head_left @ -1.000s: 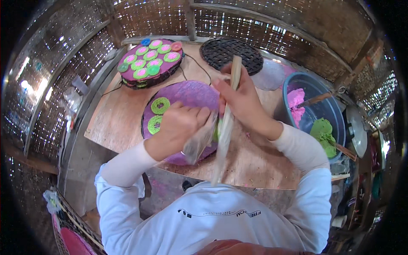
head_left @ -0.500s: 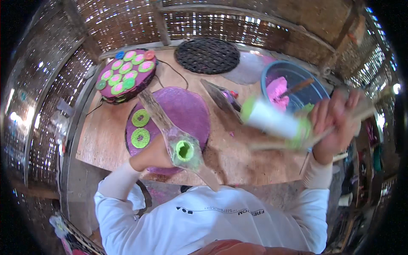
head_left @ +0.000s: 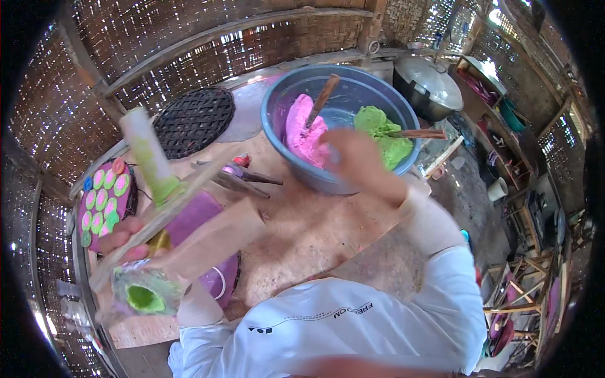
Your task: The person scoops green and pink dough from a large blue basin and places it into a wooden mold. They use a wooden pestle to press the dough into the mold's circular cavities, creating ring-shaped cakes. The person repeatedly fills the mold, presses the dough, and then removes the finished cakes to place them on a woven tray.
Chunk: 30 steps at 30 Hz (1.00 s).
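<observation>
My left hand (head_left: 129,239) grips both parts of a wooden dough press at the lower left. One part is a plunger, a pale cylinder (head_left: 148,148) smeared green, fixed across a long wooden bar. The other is a wooden holder (head_left: 217,239) with a plastic-wrapped tube, green dough lining its round mouth (head_left: 145,298). My right hand (head_left: 356,157) reaches over the blue basin (head_left: 340,183), beside the pink dough (head_left: 299,123); motion smears its fingers. A wooden stick (head_left: 322,97) stands in the pink dough. Green dough (head_left: 375,120) with a second stick (head_left: 419,134) lies at the basin's right.
Pink-and-green dough rounds (head_left: 101,198) cover a tray at far left. A purple round mat (head_left: 198,214) lies partly behind the press. Dark wooden pieces (head_left: 242,179) rest mid-table; a black woven rack (head_left: 195,120) is behind. A lidded pot (head_left: 428,88) stands beyond the basin.
The plunger has passed from my right hand to my left, which has moved left in view. My right hand has moved to the basin. The view has turned right.
</observation>
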### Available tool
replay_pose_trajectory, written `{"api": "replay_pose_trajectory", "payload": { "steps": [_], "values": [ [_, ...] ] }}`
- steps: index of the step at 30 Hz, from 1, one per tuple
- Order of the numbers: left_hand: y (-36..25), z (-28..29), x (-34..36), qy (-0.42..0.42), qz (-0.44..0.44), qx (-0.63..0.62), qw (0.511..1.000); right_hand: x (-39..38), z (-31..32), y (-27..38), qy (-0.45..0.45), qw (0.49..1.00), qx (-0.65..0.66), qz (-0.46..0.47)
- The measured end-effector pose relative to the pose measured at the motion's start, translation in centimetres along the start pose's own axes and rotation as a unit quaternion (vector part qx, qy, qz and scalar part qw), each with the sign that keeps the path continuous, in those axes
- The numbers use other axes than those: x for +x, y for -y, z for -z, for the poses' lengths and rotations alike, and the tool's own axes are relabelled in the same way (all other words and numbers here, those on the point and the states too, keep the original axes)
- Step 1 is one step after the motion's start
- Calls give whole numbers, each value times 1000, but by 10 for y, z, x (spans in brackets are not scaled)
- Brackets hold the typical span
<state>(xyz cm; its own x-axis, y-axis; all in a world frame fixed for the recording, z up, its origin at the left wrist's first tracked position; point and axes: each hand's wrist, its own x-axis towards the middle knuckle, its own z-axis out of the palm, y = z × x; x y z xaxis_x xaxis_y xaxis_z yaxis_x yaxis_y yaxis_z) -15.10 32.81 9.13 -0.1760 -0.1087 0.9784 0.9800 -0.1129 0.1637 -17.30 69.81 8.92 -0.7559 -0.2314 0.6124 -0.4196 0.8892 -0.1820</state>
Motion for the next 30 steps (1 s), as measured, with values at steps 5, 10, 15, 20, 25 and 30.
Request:
{"api": "replay_pose_trajectory", "payload": {
  "steps": [5,10,15,20,25,30],
  "values": [
    [-20,29,12,8,188,-54,981,-11,25,-152,242,844,-441,-184],
    [6,9,-3,-63,168,126,976,-15,46,-155,297,814,-498,23],
    [10,-4,-10,-152,151,359,908,60,70,-122,342,815,-466,31],
    [28,-4,-26,-155,187,400,884,91,-10,-230,371,773,-510,66],
    [21,1,-36,-149,215,438,860,90,-48,-276,383,766,-491,158],
    [12,1,-34,-145,225,462,845,96,-62,-281,390,764,-453,241]
  ]
}}
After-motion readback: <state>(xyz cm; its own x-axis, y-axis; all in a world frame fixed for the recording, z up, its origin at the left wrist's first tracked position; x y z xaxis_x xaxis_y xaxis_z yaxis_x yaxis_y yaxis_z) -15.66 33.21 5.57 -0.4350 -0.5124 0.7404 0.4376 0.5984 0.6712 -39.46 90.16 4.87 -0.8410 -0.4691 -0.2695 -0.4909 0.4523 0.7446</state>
